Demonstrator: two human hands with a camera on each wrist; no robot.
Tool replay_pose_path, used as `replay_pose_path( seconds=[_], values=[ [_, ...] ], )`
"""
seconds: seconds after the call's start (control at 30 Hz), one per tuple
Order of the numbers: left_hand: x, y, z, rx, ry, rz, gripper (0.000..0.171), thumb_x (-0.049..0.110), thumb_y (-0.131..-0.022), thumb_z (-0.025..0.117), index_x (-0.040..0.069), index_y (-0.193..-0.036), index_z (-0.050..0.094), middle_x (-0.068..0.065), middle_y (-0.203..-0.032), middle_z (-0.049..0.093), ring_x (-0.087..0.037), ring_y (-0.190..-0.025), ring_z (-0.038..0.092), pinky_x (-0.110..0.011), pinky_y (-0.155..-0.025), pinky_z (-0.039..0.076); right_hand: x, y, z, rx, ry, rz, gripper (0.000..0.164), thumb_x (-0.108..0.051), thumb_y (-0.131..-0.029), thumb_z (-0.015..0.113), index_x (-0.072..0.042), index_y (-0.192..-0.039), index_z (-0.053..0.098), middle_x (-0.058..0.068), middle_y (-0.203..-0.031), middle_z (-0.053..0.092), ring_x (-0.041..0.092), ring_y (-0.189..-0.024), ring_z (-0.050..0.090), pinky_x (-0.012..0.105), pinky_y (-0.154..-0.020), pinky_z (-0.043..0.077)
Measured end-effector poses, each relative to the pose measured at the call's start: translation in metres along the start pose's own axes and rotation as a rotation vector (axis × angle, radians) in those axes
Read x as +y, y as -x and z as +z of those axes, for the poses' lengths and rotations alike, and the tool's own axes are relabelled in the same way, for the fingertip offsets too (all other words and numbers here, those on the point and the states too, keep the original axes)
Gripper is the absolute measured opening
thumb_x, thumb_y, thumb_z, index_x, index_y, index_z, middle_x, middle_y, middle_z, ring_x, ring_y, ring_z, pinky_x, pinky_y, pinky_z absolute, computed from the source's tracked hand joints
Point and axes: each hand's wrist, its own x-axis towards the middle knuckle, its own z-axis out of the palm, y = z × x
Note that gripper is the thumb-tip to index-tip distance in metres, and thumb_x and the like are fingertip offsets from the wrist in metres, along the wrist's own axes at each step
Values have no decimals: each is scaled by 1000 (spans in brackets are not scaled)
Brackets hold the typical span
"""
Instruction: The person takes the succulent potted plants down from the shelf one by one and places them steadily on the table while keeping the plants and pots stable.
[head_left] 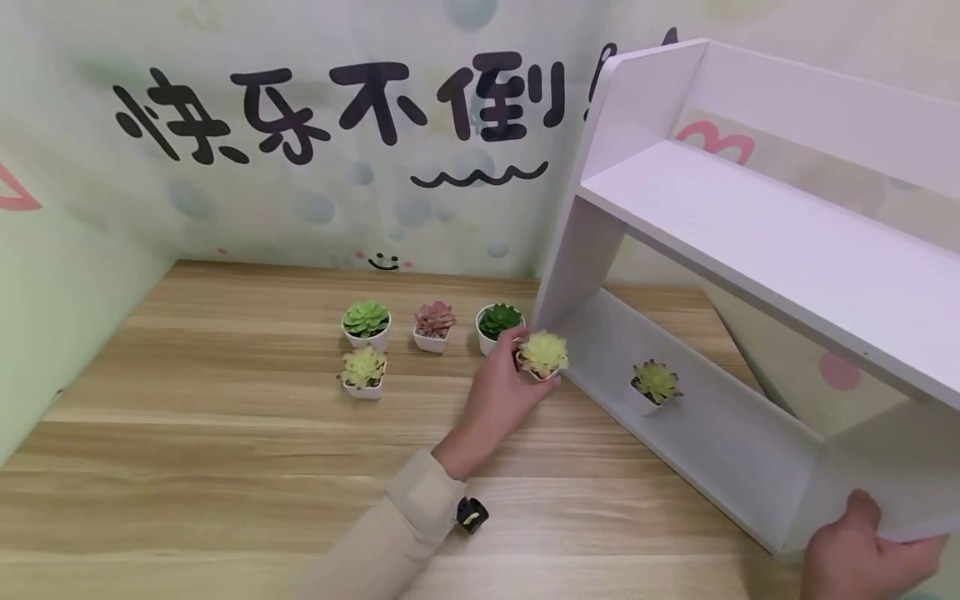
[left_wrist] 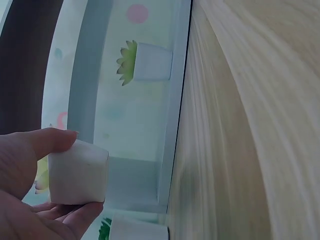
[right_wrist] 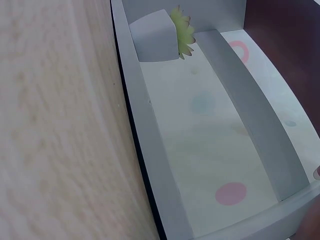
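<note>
My left hand [head_left: 504, 387] pinches a small white pot [left_wrist: 78, 174] with a pale yellow-green succulent [head_left: 543, 353], fingers on one side and thumb on the other. It is held up beside the left end of a white two-tier shelf [head_left: 750, 225]. On the shelf's lower board stands another potted succulent [head_left: 654, 383], green with dark tips. My right hand [head_left: 862, 546] grips the lower edge of the shelf's right side panel, thumb on the inner face. Just behind the left hand, a dark green succulent [head_left: 501, 320] in a round white pot stands on the table.
Left of the hands, a bright green succulent [head_left: 367, 320], a reddish one [head_left: 434, 323] and a yellow-green one [head_left: 363, 371] stand in white pots on the wooden table [head_left: 187, 450]. The shelf sits slantwise on the right side. A printed wall cloth [head_left: 247, 217] hangs behind.
</note>
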Motion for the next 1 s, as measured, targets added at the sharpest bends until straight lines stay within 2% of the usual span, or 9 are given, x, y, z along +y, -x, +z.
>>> replay_pose_path(
  seconds=[0.23,0.43,0.6,1.0],
  values=[
    [-5,4,-16,61,-107,-26,70,14,-77,83,4,-140,53,-17,-132,65,-31,-121,64,-47,-104,53,-3,6,2,7,16,-9,46,-3,-95,53,-21,-137,57,-12,-123,62,5,-120,56,23,-116,38],
    [-13,8,-24,103,-97,-35,64,12,-76,82,2,-133,56,-18,-127,68,-32,-118,65,-46,-103,54,-3,5,2,17,47,3,46,-5,-96,53,-23,-139,56,-13,-125,61,4,-120,54,22,-116,36],
    [-20,11,-31,125,-102,-64,63,11,-76,80,1,-133,55,-17,-128,67,-31,-120,64,-46,-105,53,-4,5,2,13,40,6,46,-5,-96,53,-22,-138,57,-12,-125,62,4,-119,55,21,-115,37],
    [-35,14,-48,162,-238,-134,64,23,-75,83,3,-132,59,-16,-123,67,-33,-113,65,-48,-99,54,-2,3,1,6,37,-8,47,-4,-95,53,-22,-138,57,-12,-125,61,4,-120,54,21,-116,36]
  ],
)
